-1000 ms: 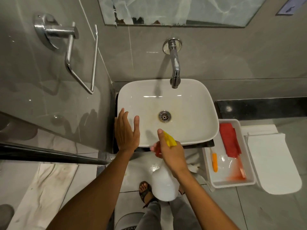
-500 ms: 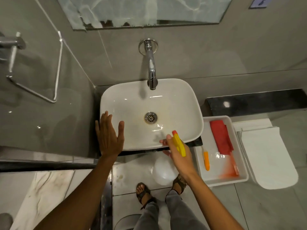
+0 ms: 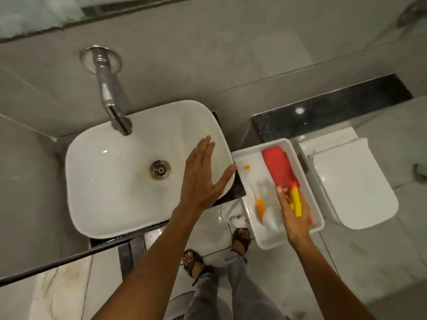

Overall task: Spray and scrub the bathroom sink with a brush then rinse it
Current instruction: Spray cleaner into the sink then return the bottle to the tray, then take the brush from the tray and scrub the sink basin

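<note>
Closest in, you can see the person's sandalled feet [image 3: 240, 239] on the pale tiled floor [image 3: 369, 262]. Right hand [image 3: 293, 211] is over the white rectangular plastic tray [image 3: 265, 241], fingers [image 3: 280, 192] wrapped round the yellow-and-red trigger head of a white plastic spray bottle [image 3: 296, 203]; the bottle body is mostly hidden under the hand and blurred. Also in the tray: an orange-handled scrub brush [image 3: 260, 207], blurry, just left of the bottle, and a folded red cloth [image 3: 280, 167] at the far end.

Left hand [image 3: 201, 179] hovers flat over the right side of the white rounded-rectangle ceramic sink [image 3: 104, 181], fingers spread wide, holding nothing. Can't tell if it's touching the rim. The basin has a metal drain [image 3: 160, 169] in the middle with yellowish staining around it, so I'd guess scrubbing isn't done. The chrome wall-mounted tap [image 3: 111, 105] hangs over the back edge.

What could go wrong: the tray looks crowded, so a bottle set down on the cloth or brush handle could tip over. Grabbing the brush across the bottle could knock it too. The floor looks glossy, so overspray would make it slippery in sandals.
</note>
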`<state>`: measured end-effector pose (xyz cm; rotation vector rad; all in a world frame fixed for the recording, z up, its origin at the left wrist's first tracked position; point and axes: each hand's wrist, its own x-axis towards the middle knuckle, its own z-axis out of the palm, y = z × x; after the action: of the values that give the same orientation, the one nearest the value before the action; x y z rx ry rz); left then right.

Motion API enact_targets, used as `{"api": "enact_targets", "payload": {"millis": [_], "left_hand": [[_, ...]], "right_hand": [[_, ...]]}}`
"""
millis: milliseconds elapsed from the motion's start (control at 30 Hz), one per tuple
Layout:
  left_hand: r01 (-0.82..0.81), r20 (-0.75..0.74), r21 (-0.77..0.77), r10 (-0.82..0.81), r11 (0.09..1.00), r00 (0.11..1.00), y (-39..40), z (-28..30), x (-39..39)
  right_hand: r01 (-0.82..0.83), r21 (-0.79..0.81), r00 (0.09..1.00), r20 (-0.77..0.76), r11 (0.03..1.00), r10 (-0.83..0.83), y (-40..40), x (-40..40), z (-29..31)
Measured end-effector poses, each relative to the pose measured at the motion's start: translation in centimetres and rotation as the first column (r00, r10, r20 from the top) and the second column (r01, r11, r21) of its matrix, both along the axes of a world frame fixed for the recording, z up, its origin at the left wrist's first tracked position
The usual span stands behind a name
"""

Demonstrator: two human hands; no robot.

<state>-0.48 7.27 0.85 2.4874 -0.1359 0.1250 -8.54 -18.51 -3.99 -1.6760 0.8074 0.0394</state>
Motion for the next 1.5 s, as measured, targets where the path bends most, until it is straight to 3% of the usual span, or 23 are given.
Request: {"api": "enact_targets", "payload": {"millis": [167, 300, 433, 633, 767, 1067, 1133, 1233, 1333, 1500], "left_hand": [[0.063, -0.055, 0.008, -0.063, 0.998, 0.996, -4.9, -1.6, 2.7], [0.123, -0.062, 0.179, -0.114, 0.976, 0.992, -6.1, -4.1, 2.8], [0.110, -0.033, 0.253, -0.105, 0.961, 0.994, -6.0, -5.4, 3.1], [0.096, -0.030, 0.298, -0.091, 0.950, 0.995, -6.0, -5.6, 3.2], [0.100, -0.047, 0.270, -0.091, 0.958, 0.995, -6.0, -5.5, 3.2], [0.113, -0.065, 0.235, -0.100, 0.965, 0.993, -6.0, -5.0, 3.1], [0.111, -0.061, 0.239, -0.099, 0.965, 0.993, -6.0, -5.0, 3.2], [0.108, -0.055, 0.236, -0.097, 0.966, 0.994, -6.1, -5.0, 3.2], [0.102, -0.056, 0.236, -0.091, 0.966, 0.994, -6.1, -5.1, 3.3], [0.095, -0.049, 0.266, -0.085, 0.959, 0.995, -6.3, -5.4, 3.3]], "right_hand": [[0.067, 0.007, 0.997, -0.051, 0.998, -0.066, -2.9, 3.0, -4.0], [0.180, 0.030, 0.980, -0.086, 0.983, -0.177, -4.2, 4.5, -7.3], [0.273, 0.122, 0.962, -0.057, 0.954, -0.268, -5.0, 4.7, -9.7], [0.282, 0.192, 0.957, 0.018, 0.940, -0.291, -5.7, 3.6, -11.5], [0.335, 0.123, 0.936, 0.072, 0.934, -0.345, -5.1, 1.5, -12.5], [0.541, -0.006, 0.833, -0.129, 0.841, -0.537, -0.2, -4.9, -13.4], [0.409, 0.036, 0.899, -0.191, 0.912, -0.395, 1.5, -5.3, -13.7], [0.040, -0.019, 0.983, -0.177, 0.999, -0.042, 2.7, -4.2, -13.9], [-0.196, -0.185, 0.965, -0.213, 0.963, 0.156, 2.5, -1.4, -14.3], [-0.340, -0.173, 0.890, -0.377, 0.924, 0.257, 1.9, 2.4, -15.2]]}}
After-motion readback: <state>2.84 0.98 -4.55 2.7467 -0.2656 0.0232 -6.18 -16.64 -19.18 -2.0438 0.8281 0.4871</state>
